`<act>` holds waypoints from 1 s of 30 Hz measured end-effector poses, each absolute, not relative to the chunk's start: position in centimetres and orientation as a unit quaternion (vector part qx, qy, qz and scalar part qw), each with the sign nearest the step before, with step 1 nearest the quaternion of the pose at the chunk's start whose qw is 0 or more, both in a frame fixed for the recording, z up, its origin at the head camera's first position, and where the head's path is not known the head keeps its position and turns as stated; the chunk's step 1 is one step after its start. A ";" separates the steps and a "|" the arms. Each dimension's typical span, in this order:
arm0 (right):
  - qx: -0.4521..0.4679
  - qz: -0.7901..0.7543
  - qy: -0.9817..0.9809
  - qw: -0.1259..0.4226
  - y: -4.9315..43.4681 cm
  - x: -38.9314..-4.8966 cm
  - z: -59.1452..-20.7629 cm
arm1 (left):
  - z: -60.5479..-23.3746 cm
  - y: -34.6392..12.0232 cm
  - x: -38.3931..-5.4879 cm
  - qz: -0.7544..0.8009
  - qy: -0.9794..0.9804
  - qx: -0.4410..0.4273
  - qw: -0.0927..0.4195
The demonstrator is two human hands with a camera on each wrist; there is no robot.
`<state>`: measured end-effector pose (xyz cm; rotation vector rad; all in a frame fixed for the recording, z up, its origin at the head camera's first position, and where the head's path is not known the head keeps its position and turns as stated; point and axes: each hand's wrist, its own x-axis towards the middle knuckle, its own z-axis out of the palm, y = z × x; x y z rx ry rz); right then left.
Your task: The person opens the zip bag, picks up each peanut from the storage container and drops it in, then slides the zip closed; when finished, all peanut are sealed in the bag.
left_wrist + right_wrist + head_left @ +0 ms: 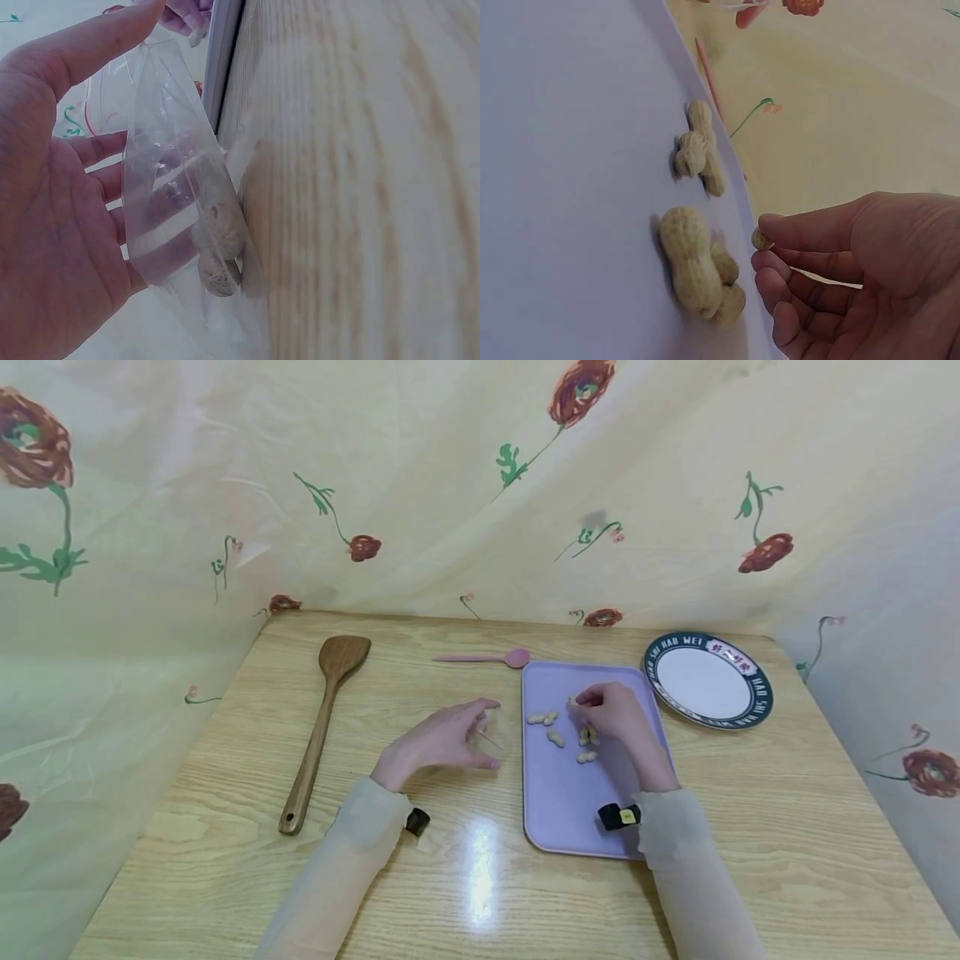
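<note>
A clear plastic bag (169,172) with peanuts (219,229) inside stands on the table left of the lilac tray. My left hand (446,739) curves round it, thumb on one side and fingers on the other. Over the upper part of the tray (570,814), my right hand (618,714) pinches a peanut (762,238) between thumb and index finger; only its end shows. Several loose peanuts lie on the tray below and left of that hand, among them a large one (690,259) and a crossed pair (697,150).
A wooden spatula (318,735) lies at the left of the table. Behind the tray's left corner is a pink spoon (517,657). A white plate with a dark lettered rim (761,693) sits right of the tray. Flowered cloth (450,510) hangs behind the table.
</note>
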<state>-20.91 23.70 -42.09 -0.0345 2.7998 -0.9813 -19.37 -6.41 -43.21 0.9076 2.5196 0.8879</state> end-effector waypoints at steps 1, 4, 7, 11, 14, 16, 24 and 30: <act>-0.015 -0.332 0.939 0.086 23.6 -20.8 -42.0 | -43.2 -6.4 -19.4 0.311 0.882 0.317 0.160; -0.026 -0.343 0.935 0.081 23.1 -20.5 -41.5 | -43.2 -6.4 -19.3 0.309 0.882 0.316 0.161; -0.038 -0.355 0.931 0.077 22.4 -20.2 -40.9 | -43.2 -6.5 -19.4 0.309 0.883 0.315 0.161; -0.057 -0.368 0.925 0.073 21.3 -19.8 -40.2 | -43.3 -6.4 -19.4 0.309 0.883 0.313 0.161; -0.079 -0.378 0.920 0.069 20.4 -19.5 -39.7 | -43.2 -6.4 -19.5 0.305 0.886 0.310 0.160; -0.092 -0.382 0.917 0.066 19.9 -19.2 -39.6 | -43.2 -6.4 -19.5 0.302 0.888 0.307 0.160; -0.139 -0.386 0.909 0.070 17.8 -18.5 -39.6 | -43.3 -6.5 -19.7 0.311 0.886 0.304 0.162; -0.162 -0.396 0.901 0.078 16.7 -18.2 -40.1 | -43.3 -6.5 -19.6 0.321 0.883 0.302 0.162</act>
